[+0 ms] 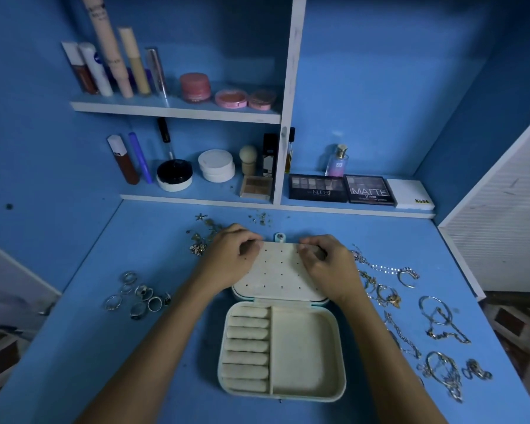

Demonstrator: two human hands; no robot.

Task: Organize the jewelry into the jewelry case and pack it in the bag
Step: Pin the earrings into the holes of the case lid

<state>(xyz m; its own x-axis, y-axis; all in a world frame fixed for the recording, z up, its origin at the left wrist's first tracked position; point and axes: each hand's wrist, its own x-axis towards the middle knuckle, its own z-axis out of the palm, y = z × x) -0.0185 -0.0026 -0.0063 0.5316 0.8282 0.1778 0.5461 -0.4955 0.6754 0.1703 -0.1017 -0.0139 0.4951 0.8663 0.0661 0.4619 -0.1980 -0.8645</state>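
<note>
Both hands, left (231, 255) and right (325, 261), curled their fingers over the far edge of the open case's (306, 353) lid (277, 272).

cosmetics shelf (178, 113), eyeshadow palettes (341, 188), perfume bottle (337, 160)

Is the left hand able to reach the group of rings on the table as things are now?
Probably yes. The rings lie loose on the table to the left of the jewelry case, with nothing between them and the left hand. That hand must first let go of the lid.
</note>
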